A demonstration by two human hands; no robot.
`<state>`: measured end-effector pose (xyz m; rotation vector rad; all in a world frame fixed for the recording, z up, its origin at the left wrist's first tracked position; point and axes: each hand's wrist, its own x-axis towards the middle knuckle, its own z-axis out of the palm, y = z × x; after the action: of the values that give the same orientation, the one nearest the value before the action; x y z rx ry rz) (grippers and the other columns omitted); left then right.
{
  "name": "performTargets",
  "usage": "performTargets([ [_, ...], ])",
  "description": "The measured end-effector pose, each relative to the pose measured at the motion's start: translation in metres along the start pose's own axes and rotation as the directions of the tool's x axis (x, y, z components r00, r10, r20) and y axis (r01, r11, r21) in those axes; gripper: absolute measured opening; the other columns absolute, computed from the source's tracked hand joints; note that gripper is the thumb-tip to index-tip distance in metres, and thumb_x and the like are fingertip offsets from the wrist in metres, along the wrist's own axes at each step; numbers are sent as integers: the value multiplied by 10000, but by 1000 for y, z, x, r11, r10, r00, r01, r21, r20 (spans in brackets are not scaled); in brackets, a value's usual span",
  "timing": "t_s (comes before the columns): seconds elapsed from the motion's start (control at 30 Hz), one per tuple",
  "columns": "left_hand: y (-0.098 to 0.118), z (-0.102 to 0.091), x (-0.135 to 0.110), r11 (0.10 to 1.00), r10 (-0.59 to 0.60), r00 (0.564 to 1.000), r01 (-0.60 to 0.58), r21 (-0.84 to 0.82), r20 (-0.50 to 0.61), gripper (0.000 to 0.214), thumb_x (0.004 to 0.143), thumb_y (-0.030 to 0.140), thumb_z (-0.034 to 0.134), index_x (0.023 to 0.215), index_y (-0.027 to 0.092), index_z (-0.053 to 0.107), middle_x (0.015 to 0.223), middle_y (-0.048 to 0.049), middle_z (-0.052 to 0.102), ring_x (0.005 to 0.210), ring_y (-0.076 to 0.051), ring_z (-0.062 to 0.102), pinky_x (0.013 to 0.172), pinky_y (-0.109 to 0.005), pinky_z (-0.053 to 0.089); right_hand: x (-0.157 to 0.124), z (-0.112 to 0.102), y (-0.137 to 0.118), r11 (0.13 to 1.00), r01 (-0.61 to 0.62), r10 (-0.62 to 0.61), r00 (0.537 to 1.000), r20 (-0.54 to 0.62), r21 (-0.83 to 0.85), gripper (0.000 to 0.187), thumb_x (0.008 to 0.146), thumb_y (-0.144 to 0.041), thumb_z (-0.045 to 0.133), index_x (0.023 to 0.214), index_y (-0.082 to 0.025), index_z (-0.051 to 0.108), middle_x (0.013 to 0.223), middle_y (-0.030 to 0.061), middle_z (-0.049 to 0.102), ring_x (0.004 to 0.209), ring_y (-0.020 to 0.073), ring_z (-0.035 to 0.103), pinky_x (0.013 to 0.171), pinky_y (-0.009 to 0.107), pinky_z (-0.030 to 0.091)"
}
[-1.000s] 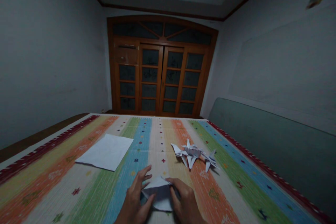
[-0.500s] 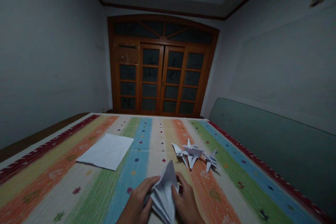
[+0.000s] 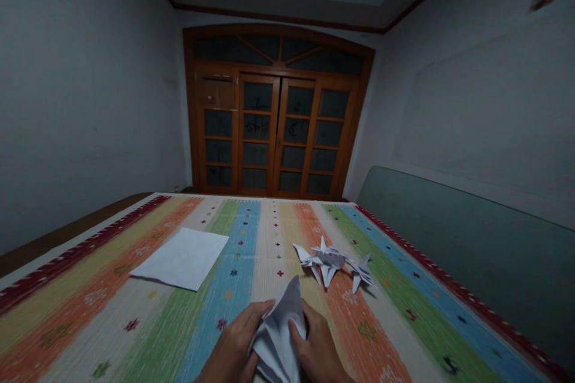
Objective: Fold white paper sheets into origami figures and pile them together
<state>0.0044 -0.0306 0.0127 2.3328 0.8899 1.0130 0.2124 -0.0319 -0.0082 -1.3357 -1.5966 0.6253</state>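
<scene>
I hold the folded paper (image 3: 281, 335) with both hands close together: my left hand (image 3: 233, 350) grips its left side and my right hand (image 3: 317, 350) grips its right side, and its point stands up between them. It is above the near edge of the striped cloth (image 3: 112, 323), over the middle stripes. A flat white sheet (image 3: 183, 259) lies on the left part of this cloth, and the finished paper figures (image 3: 330, 262) lie on it right of the middle

Both hands on a half-folded paper

Left hand (image 3: 236, 344) and right hand (image 3: 317, 347) pinch the folded paper (image 3: 281, 329) over the striped cloth (image 3: 135, 323) (finished paper figures (image 3: 332, 264) nearby).
</scene>
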Motion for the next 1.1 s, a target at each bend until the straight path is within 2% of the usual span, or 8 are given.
performTargets([
  [0.13,-2,1,-3,1000,-14,1000,14,27,12,833,606,-47,459,1381,254,487,1316,-82,659,1227,-239,630,1040,-340,512,3,-6,-8,1000,-28,28,998,55,13,293,878,-289,551,1059,-134,723,1016,144,784,919,311,731,816,346,551],
  [0.27,-1,0,-3,999,-32,999,32,37,7,783,606,-49,464,1323,255,537,1269,-69,684,1190,-233,651,1015,-322,522,4,-6,-7,999,-37,38,998,51,-29,227,868,-258,539,934,-140,721,915,132,786,825,297,730,736,317,535],
  [0.37,-2,1,-3,999,-40,999,40,31,-11,712,670,-22,487,1327,246,552,1234,-74,707,1149,-236,673,988,-321,539,3,-6,-9,998,-28,32,998,54,-64,210,842,-221,534,891,-155,726,893,122,787,814,290,727,748,318,528],
  [0.5,-5,2,-5,997,-61,997,63,54,-47,727,656,-11,500,1338,230,562,1262,-89,709,1194,-260,654,1039,-351,506,2,-8,-12,995,58,-49,993,109,-84,228,851,-218,506,850,-178,731,880,101,784,822,276,717,758,322,523],
  [0.57,-3,1,-6,993,-101,994,104,57,-47,673,653,-17,495,1269,232,603,1199,-79,727,1147,-256,670,996,-337,518,1,-10,-10,991,98,-86,988,132,-91,238,844,-197,498,862,-181,735,885,97,781,824,267,713,758,322,522],
  [0.77,-3,-3,-6,972,-176,984,174,157,2,594,613,-73,471,1078,232,681,1072,-65,691,1007,-240,676,872,-319,525,0,-17,1,964,228,-192,954,229,-140,461,647,-23,492,1010,-162,738,965,109,751,934,257,693,841,339,522],
  [0.93,-10,-10,-8,966,-98,995,88,241,31,589,637,-94,501,1078,243,699,1175,-81,651,1038,-243,660,911,-335,532,0,-29,-1,932,335,-270,896,352,-140,451,754,-3,516,1098,-193,737,1064,113,699,990,236,674,862,320,534],
  [1.1,0,-34,-8,973,46,980,-87,212,192,502,781,7,605,1179,295,710,1211,-75,696,1154,-279,622,989,-390,528,-3,-38,-5,909,403,-323,845,426,-110,487,774,-13,576,1186,-225,727,1169,118,684,1085,244,664,941,334,540],
])
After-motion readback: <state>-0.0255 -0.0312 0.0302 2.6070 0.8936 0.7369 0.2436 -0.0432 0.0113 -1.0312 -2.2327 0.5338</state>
